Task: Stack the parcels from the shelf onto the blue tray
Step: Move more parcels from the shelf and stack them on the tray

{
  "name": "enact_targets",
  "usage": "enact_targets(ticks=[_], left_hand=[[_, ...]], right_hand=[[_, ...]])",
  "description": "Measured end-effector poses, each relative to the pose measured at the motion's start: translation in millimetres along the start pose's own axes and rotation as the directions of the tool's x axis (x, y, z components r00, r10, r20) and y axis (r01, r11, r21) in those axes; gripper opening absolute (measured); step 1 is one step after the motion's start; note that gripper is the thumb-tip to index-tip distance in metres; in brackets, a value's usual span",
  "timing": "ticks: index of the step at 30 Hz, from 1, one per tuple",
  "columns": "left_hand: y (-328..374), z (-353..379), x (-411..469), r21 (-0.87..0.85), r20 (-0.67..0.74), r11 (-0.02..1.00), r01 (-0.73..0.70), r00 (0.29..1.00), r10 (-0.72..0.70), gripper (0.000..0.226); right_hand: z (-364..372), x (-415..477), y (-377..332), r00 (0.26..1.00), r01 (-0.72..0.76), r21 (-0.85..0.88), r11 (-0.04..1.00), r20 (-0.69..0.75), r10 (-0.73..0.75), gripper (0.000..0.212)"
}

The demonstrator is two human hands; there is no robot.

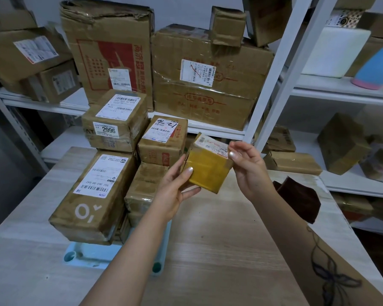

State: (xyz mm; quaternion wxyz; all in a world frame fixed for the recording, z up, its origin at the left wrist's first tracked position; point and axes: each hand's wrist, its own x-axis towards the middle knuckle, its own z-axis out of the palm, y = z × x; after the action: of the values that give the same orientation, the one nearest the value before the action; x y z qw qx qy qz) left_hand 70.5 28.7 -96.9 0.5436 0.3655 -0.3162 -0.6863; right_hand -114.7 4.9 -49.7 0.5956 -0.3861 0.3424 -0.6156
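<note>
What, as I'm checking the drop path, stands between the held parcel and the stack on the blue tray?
Nothing visible. The small parcel, gripped by the left hand and right hand, hangs right of the stacked parcels on the blue tray, only open air between.

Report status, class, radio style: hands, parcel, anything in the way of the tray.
Left hand, right hand both holding small parcel. Parcel in air beside stack. Blue tray mostly under stack; only near edge shows.
</note>
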Motion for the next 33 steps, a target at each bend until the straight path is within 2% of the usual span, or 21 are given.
enact_targets(ticks=[2,4,7,9,12,15,17,20,22,25,29,33], left_hand=[[1.6,-5.3,-1.6,-0.025,0.000,1.000,0.014,1.000,-0.014,0.103],[3.5,-9.4,-3.6,0.019,-0.051,1.000,0.007,0.999,-0.006,0.108],[6.2,-11.2,-5.1,0.120,-0.142,0.993,-0.020,0.989,0.037,0.079],[8.1,-11.6,-6.2,0.136,-0.180,0.990,-0.039,0.982,0.064,0.067],[9.6,-14.8,-9.5,0.094,-0.209,0.993,-0.069,0.974,0.087,0.059],[10.7,-20.4,-15.7,0.046,-0.163,0.988,-0.148,0.975,0.154,0.059],[13.1,-23.3,-20.2,0.007,-0.173,0.975,-0.224,0.960,0.222,0.060],[17.2,-28.3,-23.4,0.018,-0.248,0.948,-0.316,0.918,0.311,0.055],[20.2,-32.7,-24.0,0.086,-0.307,0.935,-0.343,0.884,0.353,0.051],[26.3,-40.1,-27.0,0.226,-0.423,0.924,-0.309,0.823,0.379,0.032],[34.8,-43.8,-35.0,0.441,-0.477,0.864,-0.240,0.753,0.453,0.037],[41.0,-53.0,-34.4,0.598,-0.449,0.780,-0.184,0.729,0.516,0.032]], right_hand=[[6.6,-2.6,0.2,0.998,0.003,-0.052,0.999,0.061,0.001,0.036],[12.9,-5.6,1.5,0.993,0.005,-0.106,0.994,0.116,0.008,0.043],[22.2,-5.9,6.9,0.991,0.020,-0.133,0.991,0.133,-0.002,0.047],[28.2,-4.0,11.7,0.996,0.022,-0.135,0.991,0.089,-0.010,0.049],[33.0,-1.2,17.0,0.999,-0.005,-0.140,0.990,0.049,0.012,0.056],[38.2,-2.2,20.5,0.995,-0.005,-0.183,0.983,0.093,0.023,0.071],[44.8,-3.9,24.2,0.993,0.002,-0.262,0.965,0.115,0.029,0.073],[57.0,-5.3,31.7,0.968,-0.100,-0.355,0.930,0.181,0.173,0.068],[65.9,-6.3,37.7,0.919,-0.217,-0.348,0.912,0.241,0.311,0.073],[77.0,-5.1,47.0,0.866,-0.305,-0.391,0.868,0.267,0.424,0.087],[87.8,-3.5,60.7,0.812,-0.421,-0.396,0.816,0.236,0.534,0.066],[95.4,-4.4,75.0,0.784,-0.479,-0.379,0.792,0.222,0.580,0.061]])
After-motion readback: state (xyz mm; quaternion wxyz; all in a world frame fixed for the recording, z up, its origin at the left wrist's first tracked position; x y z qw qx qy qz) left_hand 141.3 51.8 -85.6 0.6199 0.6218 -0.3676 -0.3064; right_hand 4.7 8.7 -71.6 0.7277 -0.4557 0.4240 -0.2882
